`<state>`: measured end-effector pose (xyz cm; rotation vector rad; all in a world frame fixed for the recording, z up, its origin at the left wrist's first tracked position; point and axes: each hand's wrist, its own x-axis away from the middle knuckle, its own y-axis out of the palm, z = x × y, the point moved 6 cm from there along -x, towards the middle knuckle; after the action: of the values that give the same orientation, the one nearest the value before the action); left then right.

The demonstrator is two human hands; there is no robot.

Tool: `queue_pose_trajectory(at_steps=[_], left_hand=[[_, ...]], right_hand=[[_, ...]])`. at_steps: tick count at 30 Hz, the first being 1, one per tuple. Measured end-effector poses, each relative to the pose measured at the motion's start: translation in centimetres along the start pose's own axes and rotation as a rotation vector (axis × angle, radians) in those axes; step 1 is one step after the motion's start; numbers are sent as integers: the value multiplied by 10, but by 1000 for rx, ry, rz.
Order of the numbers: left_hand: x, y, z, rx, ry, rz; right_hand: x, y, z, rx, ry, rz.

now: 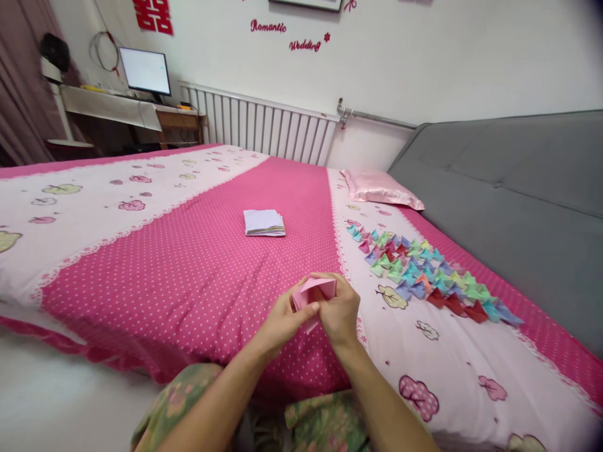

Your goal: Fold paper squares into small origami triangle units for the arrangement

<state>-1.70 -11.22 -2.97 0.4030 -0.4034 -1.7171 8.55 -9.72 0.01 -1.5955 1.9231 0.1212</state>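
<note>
A pink folded paper (315,287) is held between my two hands above the near edge of the bed. My left hand (287,317) grips its left side, the thumb lying across the front. The fingers of my right hand (343,309) close on its right side, and part of them reaches into the fold. A pointed lower flap of the paper hangs below the thumbs. Farther off on the bed lies a stack of paper sheets (264,223), white on top. To the right, several rows of folded paper boats (424,270) stand in many colours.
The bed has a pink dotted and white printed cover (188,263). A pink pillow (380,189) rests by the grey headboard (509,182). At the back are a radiator (259,122) and a desk (113,110) with a monitor (145,72).
</note>
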Motion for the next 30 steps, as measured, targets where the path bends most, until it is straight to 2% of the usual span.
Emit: queue_pose_trajectory(at_steps=[2,5,7,9,14,19,24,30], left_hand=[[-1,-4,-2,2,9,46],[-4,-17,-11,46,-50,182],[-5,-25,-16,128,-119,270],[-7,-28,-14,256,-150,298],[-8,-24,1,581,-203,129],[-3,-18,15,642,-152,-66],[-5,-19,12,565,-126,50],[-8,-16,10,585,-121,26]], right_hand=[[0,2,-2,4,-36,-34],[-1,7,-5,28,-97,-127],[-2,10,-6,53,-134,-200],[-3,14,-9,70,-191,-277],[-1,19,-18,163,-334,-465],[3,16,-24,242,-340,-526],[2,17,-21,154,-287,-551],[-3,18,-11,-56,-107,-528]])
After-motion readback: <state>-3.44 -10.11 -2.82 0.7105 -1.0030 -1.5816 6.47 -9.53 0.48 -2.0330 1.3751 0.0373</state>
